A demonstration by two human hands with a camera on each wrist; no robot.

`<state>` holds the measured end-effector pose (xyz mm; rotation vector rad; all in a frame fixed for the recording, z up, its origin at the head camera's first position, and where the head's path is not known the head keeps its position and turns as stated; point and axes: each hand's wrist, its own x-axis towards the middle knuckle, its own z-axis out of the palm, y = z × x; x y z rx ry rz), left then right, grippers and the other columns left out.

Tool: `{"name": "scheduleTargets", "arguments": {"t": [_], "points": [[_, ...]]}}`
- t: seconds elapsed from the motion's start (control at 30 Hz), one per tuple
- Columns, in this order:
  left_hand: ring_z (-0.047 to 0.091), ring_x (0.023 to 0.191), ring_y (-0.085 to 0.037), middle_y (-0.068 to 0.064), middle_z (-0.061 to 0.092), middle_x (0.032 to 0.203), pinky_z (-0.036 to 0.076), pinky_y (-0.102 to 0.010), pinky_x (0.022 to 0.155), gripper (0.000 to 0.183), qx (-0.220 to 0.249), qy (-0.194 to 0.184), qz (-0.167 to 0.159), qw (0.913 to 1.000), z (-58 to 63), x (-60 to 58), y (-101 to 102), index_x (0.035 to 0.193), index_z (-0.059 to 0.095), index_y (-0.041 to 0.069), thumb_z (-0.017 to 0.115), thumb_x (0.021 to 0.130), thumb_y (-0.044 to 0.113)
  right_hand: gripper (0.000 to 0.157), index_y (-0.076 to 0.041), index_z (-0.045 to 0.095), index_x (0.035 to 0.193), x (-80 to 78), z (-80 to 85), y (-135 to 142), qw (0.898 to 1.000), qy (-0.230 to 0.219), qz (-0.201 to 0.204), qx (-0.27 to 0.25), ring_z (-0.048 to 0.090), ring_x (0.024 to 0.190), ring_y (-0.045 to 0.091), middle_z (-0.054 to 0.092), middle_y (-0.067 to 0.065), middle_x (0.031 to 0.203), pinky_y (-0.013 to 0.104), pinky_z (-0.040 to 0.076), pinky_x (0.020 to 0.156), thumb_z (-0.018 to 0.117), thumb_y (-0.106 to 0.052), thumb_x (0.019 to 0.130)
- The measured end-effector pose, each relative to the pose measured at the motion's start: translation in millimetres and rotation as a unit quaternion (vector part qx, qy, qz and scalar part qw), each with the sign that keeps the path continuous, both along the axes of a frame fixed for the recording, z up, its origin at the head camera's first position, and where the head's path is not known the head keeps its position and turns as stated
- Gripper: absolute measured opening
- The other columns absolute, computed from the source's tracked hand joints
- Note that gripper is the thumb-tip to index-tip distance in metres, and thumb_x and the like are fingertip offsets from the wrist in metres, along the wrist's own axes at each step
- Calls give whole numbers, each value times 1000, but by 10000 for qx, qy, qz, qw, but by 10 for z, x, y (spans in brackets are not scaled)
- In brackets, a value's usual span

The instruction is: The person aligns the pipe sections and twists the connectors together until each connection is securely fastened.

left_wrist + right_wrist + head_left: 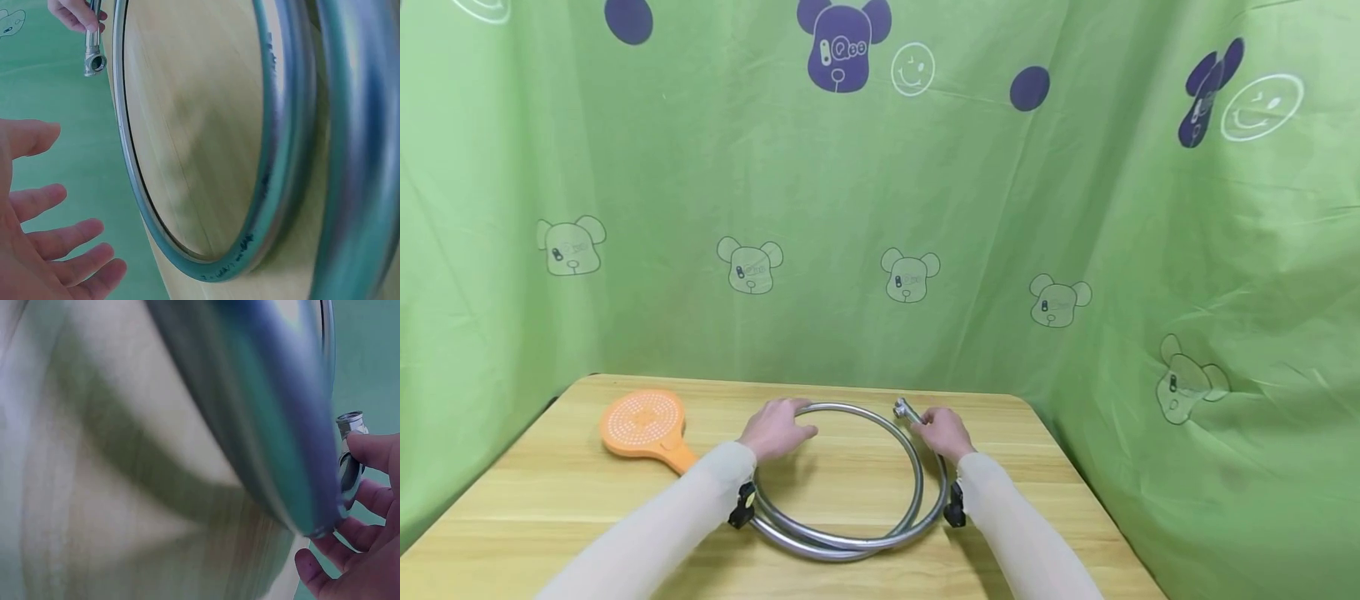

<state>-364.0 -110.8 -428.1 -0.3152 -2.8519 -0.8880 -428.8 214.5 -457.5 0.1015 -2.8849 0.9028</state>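
Note:
A silver metal shower hose [917, 467] lies in loops on the wooden table. Thumb and fingers of my right hand [946, 433] grip it near one end, where a shiny metal fitting [901, 408] sticks out past the fingertips. The right wrist view shows that fitting [351, 425] at the thumb, with the fingers beneath. My left hand [775, 429] is beside the left part of the loop, its fingers spread and apart from the hose in the left wrist view. Left of that hand, an orange shower head [643, 421] rests face up, its handle end hidden behind the left sleeve.
The wooden table [550, 500] has a rounded far edge. Green curtain cloth [835, 333] with printed bear heads hangs behind it and along both sides. A black wrist camera [742, 505] sits on the left wrist, close to the hose loops.

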Motion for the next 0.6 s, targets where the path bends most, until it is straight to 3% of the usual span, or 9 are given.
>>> {"name": "scheduleTargets", "arguments": {"t": [0.13,0.27,0.4,0.6], "points": [[61,97,-24,-15,62,139,54,-50,93,60,-64,85,1,9999,-29,3,-14,141,59,12,73,88,37,20,-8,72,92,36,33,15,9997,-46,-87,213,56,74,21,65,5,83,30,44,60,70,-27,91],[59,84,-22,-16,62,139,54,-42,74,61,-9,32,-10,10000,-62,5,-19,141,58,12,73,88,37,19,-10,72,92,62,41,30,9991,-56,-123,398,56,75,21,66,4,82,30,42,61,70,-29,91],[53,73,-20,-18,61,139,45,-34,58,61,55,-71,20,10000,-95,14,-18,142,58,13,73,88,37,18,-10,71,87,103,42,37,9986,-64,-127,501,54,70,20,63,4,77,30,40,59,69,-28,90],[49,65,-20,-18,65,132,41,-34,54,62,111,-116,-9,9999,-106,2,6,143,56,12,73,89,37,21,-12,66,75,105,45,83,9965,-33,-288,782,51,66,19,58,1,68,32,37,58,70,-28,89]]}}
